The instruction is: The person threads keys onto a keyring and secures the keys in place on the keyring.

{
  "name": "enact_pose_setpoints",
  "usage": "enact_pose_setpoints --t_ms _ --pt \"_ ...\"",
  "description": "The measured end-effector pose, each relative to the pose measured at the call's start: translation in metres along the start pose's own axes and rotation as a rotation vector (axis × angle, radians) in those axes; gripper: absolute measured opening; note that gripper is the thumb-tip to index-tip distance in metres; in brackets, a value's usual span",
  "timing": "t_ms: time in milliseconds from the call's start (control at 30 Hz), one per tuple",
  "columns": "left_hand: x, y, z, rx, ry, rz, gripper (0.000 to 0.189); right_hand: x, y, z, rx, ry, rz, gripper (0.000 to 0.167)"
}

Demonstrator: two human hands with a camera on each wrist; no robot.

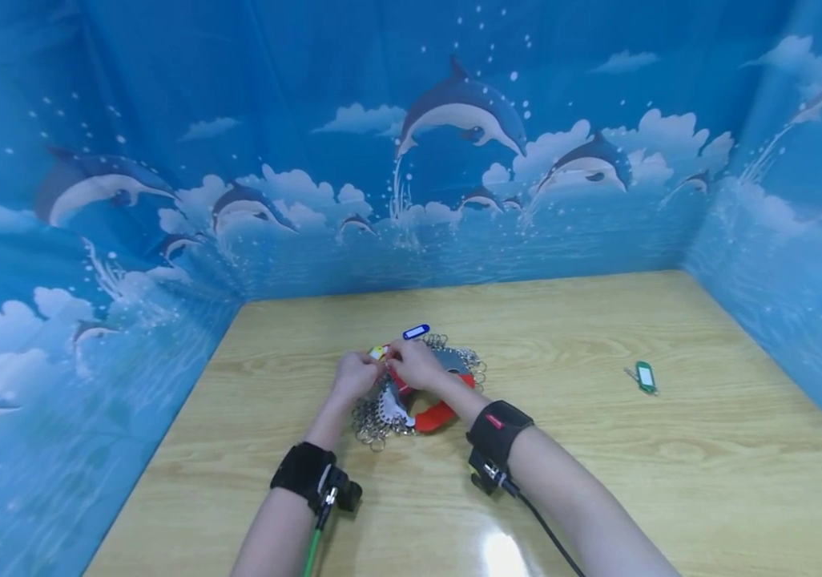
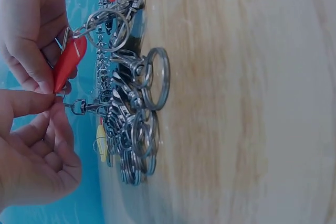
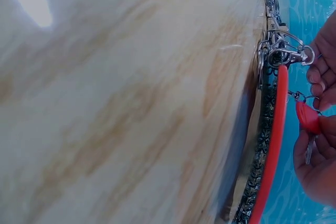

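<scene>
A ring-shaped holder, part red band [image 1: 436, 418] and part grey, lies on the table with several metal swivel clasps and split rings [image 2: 157, 80] around its edge. My right hand [image 1: 414, 365] pinches a red key tag [image 2: 69, 64], with a key hanging by it in the right wrist view. My left hand [image 1: 356, 375] pinches a small ring at the tag's end, where a swivel clasp [image 2: 80, 106] from the holder meets it. The fingertips of both hands are close together. Beside them a yellow key tag [image 1: 377, 353] shows at the holder's far left edge.
A blue key tag [image 1: 416, 331] lies just behind the holder. Off to the right, a green key tag [image 1: 645, 377] with a key lies on the wooden table [image 1: 562, 449]. A blue dolphin-print curtain [image 1: 310, 240] stands behind and at both sides.
</scene>
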State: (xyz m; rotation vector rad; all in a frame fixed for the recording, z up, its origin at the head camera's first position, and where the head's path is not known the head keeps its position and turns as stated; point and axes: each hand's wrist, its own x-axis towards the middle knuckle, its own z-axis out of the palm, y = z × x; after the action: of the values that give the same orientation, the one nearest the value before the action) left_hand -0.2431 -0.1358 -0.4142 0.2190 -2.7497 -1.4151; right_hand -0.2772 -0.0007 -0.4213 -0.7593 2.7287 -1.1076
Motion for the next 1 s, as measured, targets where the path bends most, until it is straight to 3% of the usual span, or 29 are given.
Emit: enact_pose_setpoints --t_ms 133,433,667,1000 --pt "0.0024 -0.0033 0.0009 -0.024 0.009 -0.042 0.013 0.0005 -0.0019 0.0011 -0.011 -0.017 0.003 0.011" --pt "0.0025 -0.0026 -0.0010 -0.045 0.013 -0.060 0.010 0.0016 -0.0026 0.0032 -0.069 0.001 -0.053 0.014" --pt "-0.0002 -0.0004 -0.0048 0.026 -0.008 -0.043 0.021 0.0000 -0.0019 0.0026 -0.063 0.019 -0.057 0.013" --pt "-0.0022 -0.0024 -0.0046 0.034 -0.023 0.026 0.014 0.0023 -0.0002 0.0031 -0.078 0.038 -0.055 0.011"
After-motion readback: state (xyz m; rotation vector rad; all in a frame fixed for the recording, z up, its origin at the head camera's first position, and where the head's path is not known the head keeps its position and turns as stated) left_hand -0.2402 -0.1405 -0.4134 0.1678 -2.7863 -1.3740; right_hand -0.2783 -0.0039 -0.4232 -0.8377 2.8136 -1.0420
